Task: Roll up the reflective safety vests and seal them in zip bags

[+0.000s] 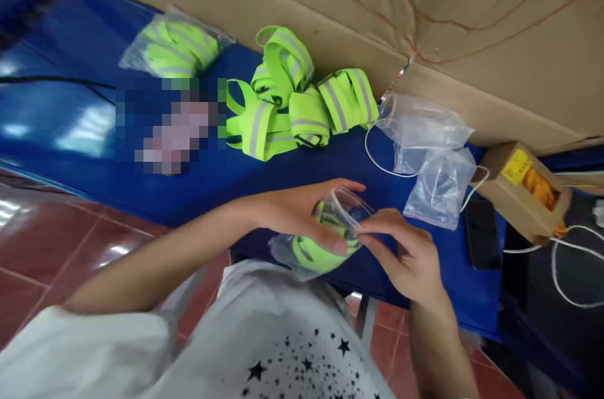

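A clear zip bag (283,251) with a rolled neon-yellow reflective strap (314,255) inside lies at the table's front edge, close to my body. My left hand (311,213) wraps over the bag from the left, its thumb across the front and its fingers behind the bag's mouth. At that mouth, my right hand (406,254) pinches the plastic rim between thumb and fingers. The bag's mouth points up and to the right. Farther back lie several loose rolled straps (309,116) with grey reflective bands.
Another bagged strap (179,46) lies at the back left, near a pixelated patch. Clear bags (441,188) and a white cord lie at right, beside a black phone (482,235) and a small cardboard box (523,191). A large cardboard box (340,40) lines the back of the blue table (198,182).
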A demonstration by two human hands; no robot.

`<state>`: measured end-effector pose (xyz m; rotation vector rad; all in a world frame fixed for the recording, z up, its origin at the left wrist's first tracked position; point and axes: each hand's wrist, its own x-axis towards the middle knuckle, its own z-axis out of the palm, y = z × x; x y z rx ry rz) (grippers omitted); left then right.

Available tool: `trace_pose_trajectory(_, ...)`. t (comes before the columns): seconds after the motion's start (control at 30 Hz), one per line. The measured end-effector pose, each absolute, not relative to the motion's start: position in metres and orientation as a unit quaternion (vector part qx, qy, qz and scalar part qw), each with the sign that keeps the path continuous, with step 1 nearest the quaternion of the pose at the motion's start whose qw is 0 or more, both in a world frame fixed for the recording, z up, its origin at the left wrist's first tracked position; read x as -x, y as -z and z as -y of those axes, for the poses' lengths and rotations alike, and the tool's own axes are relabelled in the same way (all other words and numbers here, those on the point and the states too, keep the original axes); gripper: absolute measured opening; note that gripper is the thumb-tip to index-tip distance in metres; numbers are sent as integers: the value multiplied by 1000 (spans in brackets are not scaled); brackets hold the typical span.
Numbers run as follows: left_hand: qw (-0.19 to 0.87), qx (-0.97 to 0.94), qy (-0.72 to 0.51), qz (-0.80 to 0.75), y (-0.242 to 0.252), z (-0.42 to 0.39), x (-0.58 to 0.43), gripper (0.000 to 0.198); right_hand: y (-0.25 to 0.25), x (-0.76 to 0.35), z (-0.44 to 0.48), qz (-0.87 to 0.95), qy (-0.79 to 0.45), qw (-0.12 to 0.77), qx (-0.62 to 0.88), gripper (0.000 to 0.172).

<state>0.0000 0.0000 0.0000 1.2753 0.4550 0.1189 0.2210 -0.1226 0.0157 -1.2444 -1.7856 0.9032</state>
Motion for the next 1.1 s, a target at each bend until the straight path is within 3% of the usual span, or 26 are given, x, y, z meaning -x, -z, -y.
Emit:
trace_pose_trajectory(0.13,796,-553,-70,-237,20,-8,-2,73,-13,-229,97,731,-352,313,495,24)
trace_pose_trajectory(0.3,791,-559,-87,-232,28,-12,-15,62,-4,-223,76,777,-397,197,448,15)
trace_pose_trajectory(0.47,849,-413,-166,-285,30,-16,-10,80,8,-232,70,684,-365,365,516,21)
trace_pose_trajectory(0.53,873,-355,-190,-276,30,-19,-6,84,11,-241,68,674,-351,382,525,15)
trace_pose_trajectory(0.6,886,-339,-194,-251,31,-21,-3,69,13,-247,67,654,-382,384,527,6)
trace_pose_trajectory(0.73,887,-357,-175,-234,29,-23,-3,39,15,-249,67,569,-457,400,554,7)
trace_pose_trajectory(0.8,880,-363,-165,-257,28,-23,-4,37,17,-246,66,516,-478,420,574,6)
trace_pose_trajectory(0.97,802,-454,-203,-330,29,-25,-5,36,21,-243,63,409,-491,466,612,31)
trace_pose_trajectory(1.1,765,-471,-254,-359,29,-28,-2,36,24,-247,62,372,-524,436,631,25)
